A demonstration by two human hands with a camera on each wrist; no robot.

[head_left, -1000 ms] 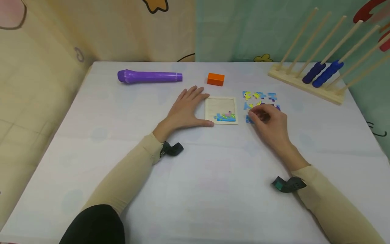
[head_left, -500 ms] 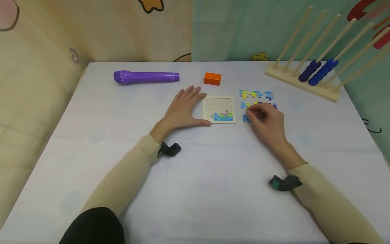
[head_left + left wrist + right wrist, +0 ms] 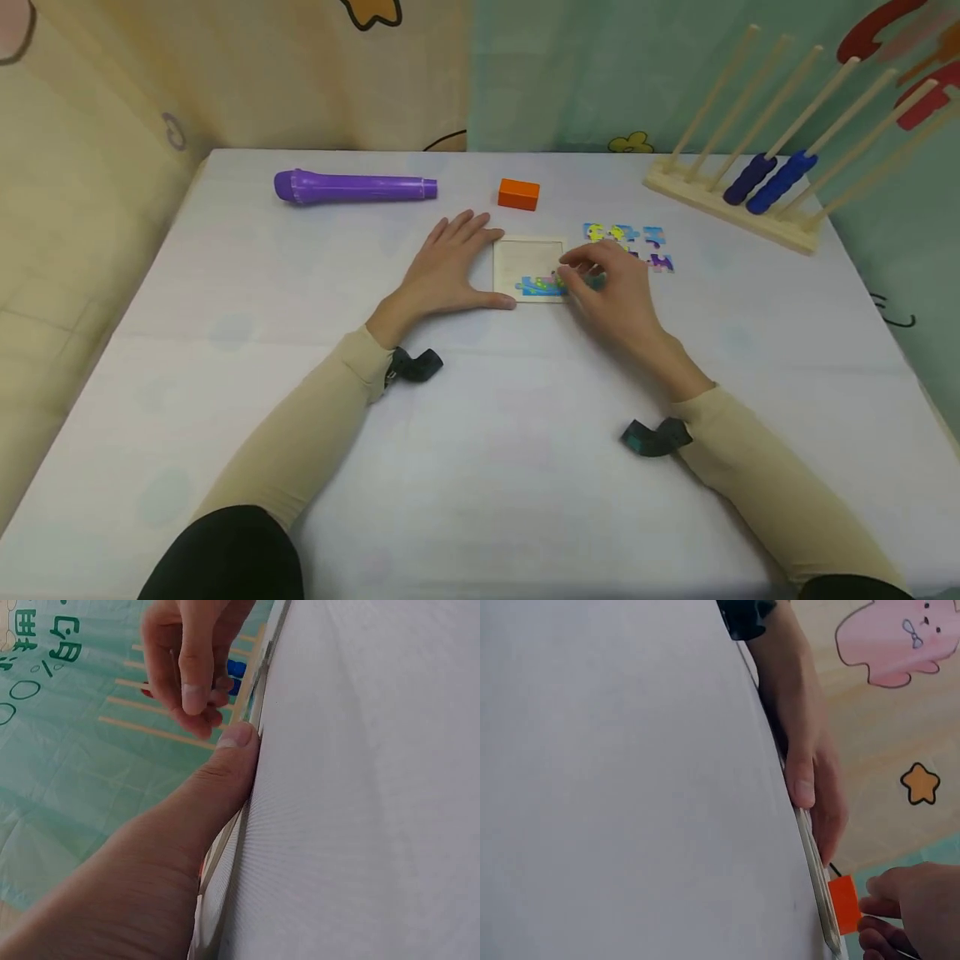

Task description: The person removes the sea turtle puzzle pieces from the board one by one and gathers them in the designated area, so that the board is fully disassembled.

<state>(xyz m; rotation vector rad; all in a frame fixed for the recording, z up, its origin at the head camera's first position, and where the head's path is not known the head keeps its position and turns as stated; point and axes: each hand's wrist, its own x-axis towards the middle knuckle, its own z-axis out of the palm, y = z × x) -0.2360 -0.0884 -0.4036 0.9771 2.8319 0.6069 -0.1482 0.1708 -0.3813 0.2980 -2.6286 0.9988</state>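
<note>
A small square wooden puzzle board point(image 3: 528, 254) lies on the white table, with a strip of blue, green and pink pieces point(image 3: 538, 287) fitted along its bottom. My left hand point(image 3: 450, 271) lies with fingers spread at the board's left side, its thumb point(image 3: 232, 742) against the lower edge. Over the board's right edge, my right hand point(image 3: 618, 287) pinches a small puzzle piece between thumb and fingertips; the fingers mostly hide it. Several loose puzzle pieces point(image 3: 654, 236) lie to the right of the board, some hidden behind the right hand.
At the back left lies a purple toy microphone point(image 3: 356, 187). An orange block point(image 3: 518, 194) sits behind the board. A wooden peg stand point(image 3: 727, 210) with dark blue beads on two pegs occupies the back right. Printed cloth hangs behind the table.
My right hand has moved left from the loose pieces to the board's right edge, bringing a puzzle piece. My left hand keeps its place beside the board. The head view has shifted slightly.
</note>
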